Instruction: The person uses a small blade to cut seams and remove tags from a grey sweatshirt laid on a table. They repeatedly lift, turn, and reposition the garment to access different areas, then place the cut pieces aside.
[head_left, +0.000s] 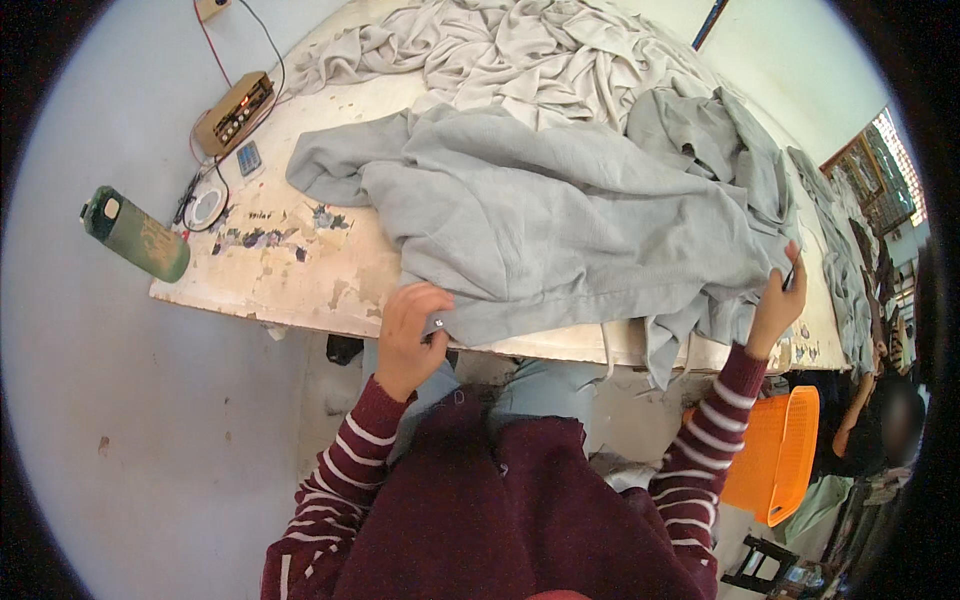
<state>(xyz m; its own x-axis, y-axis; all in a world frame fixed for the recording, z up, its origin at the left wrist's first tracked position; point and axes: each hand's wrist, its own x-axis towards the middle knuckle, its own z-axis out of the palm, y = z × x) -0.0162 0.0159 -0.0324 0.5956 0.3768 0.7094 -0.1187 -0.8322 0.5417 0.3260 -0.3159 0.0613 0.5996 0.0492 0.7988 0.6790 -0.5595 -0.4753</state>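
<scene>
A light grey garment lies spread and wrinkled across the table, its lower hem along the front edge. At the hem's left corner my left hand is closed, gripping the cloth between thumb and fingers. A small pale spot, perhaps a button, shows beside the thumb. My right hand is at the garment's right end, fingers drawn together in a pinch. Something small and dark shows at its fingertips, too small to name. Cloth ends and a thin strip hang over the table edge between my hands.
Heaped pale cloth covers the table's far side. At left are a brown radio-like box, a remote control, a white round device and a green bottle. An orange basket stands at lower right, near another person.
</scene>
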